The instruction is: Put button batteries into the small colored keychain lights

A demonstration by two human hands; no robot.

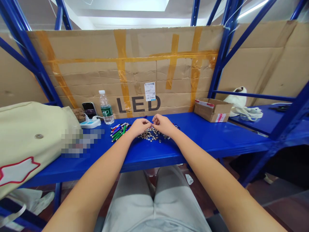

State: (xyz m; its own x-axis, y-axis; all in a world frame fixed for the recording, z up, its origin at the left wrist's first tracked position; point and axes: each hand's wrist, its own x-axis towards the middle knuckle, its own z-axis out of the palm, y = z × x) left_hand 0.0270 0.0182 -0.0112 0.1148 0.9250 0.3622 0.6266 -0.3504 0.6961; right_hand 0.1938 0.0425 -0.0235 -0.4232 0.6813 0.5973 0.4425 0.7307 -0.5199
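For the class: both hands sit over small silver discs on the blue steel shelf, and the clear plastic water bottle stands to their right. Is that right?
No: the head view shows the clear plastic water bottle left of the left hand and right hand, beside a white power strip; the hands are over the small silver discs on the blue steel shelf.

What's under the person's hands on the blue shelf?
Small round metal pieces on the blue shelf; the left hand and right hand hide what lies directly below.

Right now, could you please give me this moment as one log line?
left hand | right hand | fingers together above small silver discs | coloured metal tubes beside
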